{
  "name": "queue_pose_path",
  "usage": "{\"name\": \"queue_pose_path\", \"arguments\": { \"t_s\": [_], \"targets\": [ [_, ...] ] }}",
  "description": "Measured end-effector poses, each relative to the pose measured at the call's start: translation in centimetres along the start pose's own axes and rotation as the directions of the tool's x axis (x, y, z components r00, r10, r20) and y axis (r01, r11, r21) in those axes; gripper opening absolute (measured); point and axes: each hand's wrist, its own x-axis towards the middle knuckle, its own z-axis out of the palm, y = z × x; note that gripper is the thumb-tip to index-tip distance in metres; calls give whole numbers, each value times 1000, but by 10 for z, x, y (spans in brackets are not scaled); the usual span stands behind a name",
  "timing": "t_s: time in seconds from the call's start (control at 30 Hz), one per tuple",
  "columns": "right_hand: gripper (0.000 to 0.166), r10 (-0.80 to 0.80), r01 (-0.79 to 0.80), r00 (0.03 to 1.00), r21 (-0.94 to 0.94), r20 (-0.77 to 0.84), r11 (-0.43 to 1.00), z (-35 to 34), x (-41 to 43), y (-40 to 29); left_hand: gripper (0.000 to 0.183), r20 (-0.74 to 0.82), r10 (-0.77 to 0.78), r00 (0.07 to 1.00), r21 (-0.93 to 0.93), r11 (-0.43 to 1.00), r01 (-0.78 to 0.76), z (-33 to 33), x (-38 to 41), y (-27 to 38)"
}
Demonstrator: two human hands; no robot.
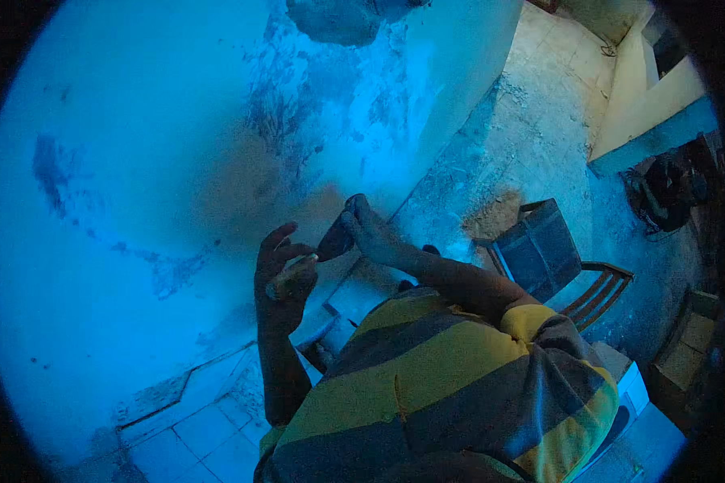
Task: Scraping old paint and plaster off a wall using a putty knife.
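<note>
Both of my hands are raised in front of a blue-lit wall (157, 151) with dark, patchy marks. My left hand (285, 281) is curled around a short, pale-tipped object (293, 275), perhaps a tool handle; its exact kind cannot be made out. My right hand (365, 232) grips a small dark object (336, 238), too dim to name, whose lower end lies close to my left fingertips. Whether that end touches them is not clear.
Rubble and dust (501, 211) lie on the tiled floor at the wall's foot. Right of my right arm stands a chair (538, 250) with a slatted part. Farther right are a dark tangled heap (664, 190) and a cardboard box (689, 344). Floor tiles (199, 428) show at lower left.
</note>
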Motion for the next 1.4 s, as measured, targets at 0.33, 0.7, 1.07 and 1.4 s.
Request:
{"name": "queue_pose_path", "arguments": {
  "t_s": [0.33,0.7,1.07,1.4],
  "targets": [
    [61,-161,160,979,-20,-129,987,12,25,-20,51,-198,363,910,-647,649,-400,30,68,-25],
    [100,-383,392,919,-309,93,866,41,49,17,43,-223,554,802,-231,769,-596,50,95,-82],
    [114,-499,445,857,-300,-131,844,66,55,19,39,-198,558,806,-298,749,-592,23,98,-116],
    [112,-496,439,859,-311,-130,843,64,56,26,37,-34,664,747,-351,691,-631,28,93,-104]
  ]
}}
